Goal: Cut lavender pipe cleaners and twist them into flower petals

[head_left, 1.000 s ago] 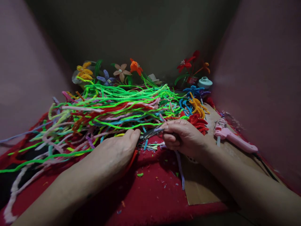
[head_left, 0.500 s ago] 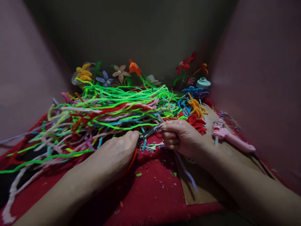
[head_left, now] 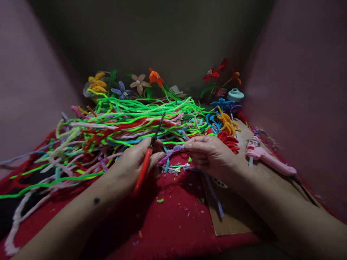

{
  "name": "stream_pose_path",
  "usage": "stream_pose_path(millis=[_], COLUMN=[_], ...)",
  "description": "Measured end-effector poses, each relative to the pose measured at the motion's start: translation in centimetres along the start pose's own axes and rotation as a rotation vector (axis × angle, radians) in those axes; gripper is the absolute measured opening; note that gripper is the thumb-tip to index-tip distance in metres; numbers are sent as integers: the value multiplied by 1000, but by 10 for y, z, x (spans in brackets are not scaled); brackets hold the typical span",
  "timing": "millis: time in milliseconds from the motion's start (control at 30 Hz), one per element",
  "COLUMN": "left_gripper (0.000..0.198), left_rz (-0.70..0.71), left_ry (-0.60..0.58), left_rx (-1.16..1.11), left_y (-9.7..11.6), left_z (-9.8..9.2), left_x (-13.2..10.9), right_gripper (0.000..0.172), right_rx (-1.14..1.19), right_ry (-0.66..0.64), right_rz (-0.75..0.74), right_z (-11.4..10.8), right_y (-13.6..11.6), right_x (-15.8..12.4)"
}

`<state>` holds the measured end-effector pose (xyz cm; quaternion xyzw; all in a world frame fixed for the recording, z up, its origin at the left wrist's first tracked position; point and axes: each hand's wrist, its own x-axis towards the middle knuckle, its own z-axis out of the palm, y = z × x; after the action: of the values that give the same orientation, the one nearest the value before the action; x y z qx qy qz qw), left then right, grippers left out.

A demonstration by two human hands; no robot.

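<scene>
My left hand (head_left: 138,162) is closed around scissors with a red-orange handle (head_left: 143,171). Their dark, narrow blades (head_left: 160,124) point up and away from me. The thumb and fingertips of this hand also seem to hold one end of a short purple pipe cleaner (head_left: 173,150). At its other end, my right hand (head_left: 206,150) pinches the fuzzy stem. A longer lilac pipe cleaner (head_left: 215,198) hangs below my right hand over the cardboard. Beneath both hands lie cut pipe-cleaner pieces (head_left: 176,168).
A wide heap of pipe cleaners (head_left: 130,115) spreads behind my hands. Fuzzy flowers (head_left: 139,84) stand along the back. On the right, a pink glue gun (head_left: 271,160) rests on cardboard (head_left: 230,222). Small scraps dot the red cloth (head_left: 173,224).
The scissors have swung from pointing at my right hand to pointing upward. My left hand has turned over, and the purple pipe cleaner now stretches between both hands.
</scene>
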<state>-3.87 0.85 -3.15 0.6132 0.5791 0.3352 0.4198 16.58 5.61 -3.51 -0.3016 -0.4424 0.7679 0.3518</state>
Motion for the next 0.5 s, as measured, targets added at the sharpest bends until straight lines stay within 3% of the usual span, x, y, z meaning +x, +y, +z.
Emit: stream_pose_path(millis=[67,167,500], left_gripper=[35,35,27], left_rz=[-94,-117,-48], left_ry=[-57,-37,5], left_rx=[-177,-248,-275], left_y=[9,23,31], left_z=[3,5,7], left_x=[-3,-8,-14], right_gripper=[19,12,12], right_rx=[-24,-50,-39], right_ry=[8,25,-67], right_rz=[-3,10,75], right_z=[2,6,11], right_y=[1,3,7], right_x=[-1,-3,-6])
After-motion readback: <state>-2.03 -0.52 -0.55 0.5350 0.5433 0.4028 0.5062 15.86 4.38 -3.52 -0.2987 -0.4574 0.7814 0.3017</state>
